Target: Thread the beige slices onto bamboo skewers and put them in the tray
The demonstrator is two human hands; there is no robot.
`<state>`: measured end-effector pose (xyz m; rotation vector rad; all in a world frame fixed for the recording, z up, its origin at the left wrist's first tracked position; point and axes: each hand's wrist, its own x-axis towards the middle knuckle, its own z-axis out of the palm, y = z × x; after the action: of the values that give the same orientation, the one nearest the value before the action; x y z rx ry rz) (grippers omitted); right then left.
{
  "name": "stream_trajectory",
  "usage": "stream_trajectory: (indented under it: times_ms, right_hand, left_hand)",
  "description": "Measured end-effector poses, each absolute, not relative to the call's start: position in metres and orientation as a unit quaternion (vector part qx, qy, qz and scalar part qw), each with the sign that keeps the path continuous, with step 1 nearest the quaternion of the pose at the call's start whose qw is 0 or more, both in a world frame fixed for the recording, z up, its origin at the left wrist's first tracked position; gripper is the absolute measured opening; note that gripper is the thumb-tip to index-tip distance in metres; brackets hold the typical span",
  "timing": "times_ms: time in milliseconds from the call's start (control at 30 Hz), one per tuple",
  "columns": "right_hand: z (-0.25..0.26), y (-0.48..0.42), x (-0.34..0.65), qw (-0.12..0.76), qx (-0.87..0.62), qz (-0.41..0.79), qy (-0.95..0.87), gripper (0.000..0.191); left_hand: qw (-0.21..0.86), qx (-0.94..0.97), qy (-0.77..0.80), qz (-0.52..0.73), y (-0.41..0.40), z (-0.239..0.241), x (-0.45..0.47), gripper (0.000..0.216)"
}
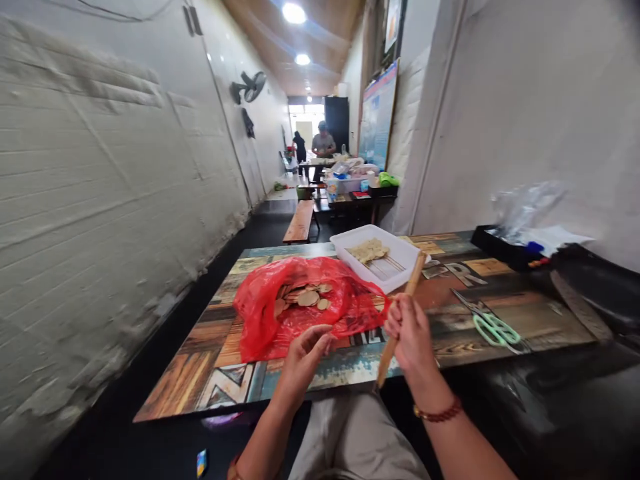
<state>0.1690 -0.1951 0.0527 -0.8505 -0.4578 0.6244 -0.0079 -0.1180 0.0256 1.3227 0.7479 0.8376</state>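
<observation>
Left grip (310,350) is loosely curled at the near edge of the red plastic bag (260,320), thumb close to the fingertips; whether they meet on anything I cannot tell. Right grip (406,327) is closed around a long wooden stick (416,275), or perhaps a bundle of thin ones, which slants from its upper far end down toward the near edge of the table (175,387). A beaded bracelet (440,412) circles the right wrist.

From the left, a pale brick wall (75,180) runs away into the distance, with a black fan (255,87) mounted at its far part. On the left half of the table lies the red bag, its mouth gaping over pale round slices (307,298). Far and right of it, a white tray (357,235) holds pale flat pieces (369,251) on thin skewers (395,263). Farther off, two people (324,141) stand beyond a wooden bench (300,221). To the right, green-handled scissors (495,329) lie on the table, and at its far right sits a black tray (500,250) with clear plastic (530,207) over it.
</observation>
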Motion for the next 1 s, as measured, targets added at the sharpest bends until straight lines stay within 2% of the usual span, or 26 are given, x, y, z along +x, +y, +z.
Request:
stream_trajectory:
  times_ms: [233,400,667,733,900,1000]
  right_hand:
    - [0.041,-0.192,0.171,0.897,-0.287,0.318,-0.110,0.033]
    - [0.031,-0.193,0.169,0.910,-0.252,0.318,-0.089,0.031]
    - [0.016,-0.198,0.126,0.856,-0.297,0.399,-0.140,0.026]
    - [0.014,-0.200,0.121,0.843,-0.311,0.414,-0.146,0.025]
    - [0.012,-0.200,0.119,0.845,-0.316,0.407,-0.143,0.027]
    - [0.014,-0.198,0.127,0.846,-0.324,0.392,-0.164,0.025]
  left_hand:
    - [0.661,0.629,0.284,0.294,-0.158,0.024,0.003,0.034]
    - [0.593,0.690,0.303,0.284,-0.169,0.013,0.010,0.024]
    - [0.543,0.708,0.356,0.276,-0.172,0.011,0.004,0.017]
    - [0.508,0.734,0.356,0.277,-0.171,0.011,-0.002,0.019]
    - [0.343,0.834,0.340,0.266,-0.170,0.010,-0.013,0.022]
    - [0.309,0.860,0.320,0.250,-0.171,0.010,-0.018,0.020]
